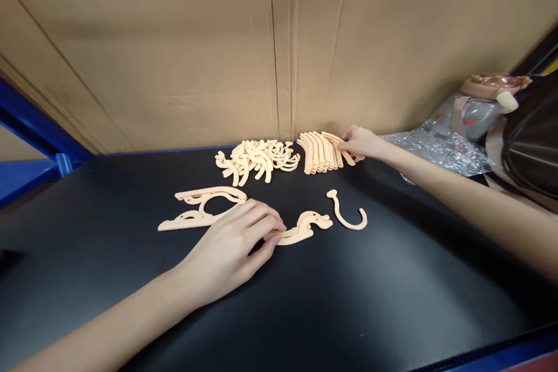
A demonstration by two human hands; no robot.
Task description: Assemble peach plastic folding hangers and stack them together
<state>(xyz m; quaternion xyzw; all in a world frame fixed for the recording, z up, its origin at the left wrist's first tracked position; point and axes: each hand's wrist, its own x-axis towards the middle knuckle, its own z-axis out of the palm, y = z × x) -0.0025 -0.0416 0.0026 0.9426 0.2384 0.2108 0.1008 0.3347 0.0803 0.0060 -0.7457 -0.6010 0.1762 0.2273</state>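
Observation:
My left hand [238,238] pinches the left end of a wavy beige piece [305,229] lying on the black table. Farther back on the right, my right hand [360,142] has its fingers closed on a curved beige strip [335,139] at the right end of a neat stack of similar strips [318,154]. Right of the wavy piece lies a beige hook [344,218] with a round end. Left of my left hand rests a beige frame of joined curved pieces [192,221], partly hidden behind that hand.
A loose pile of small curved beige pieces [257,157] sits left of the stack. Crumpled clear plastic [453,151], a clear bottle [475,107] and a dark bag [532,133] stand at the right. Cardboard [174,52] rises behind the black table [370,302]; blue metal [39,128] is at the left.

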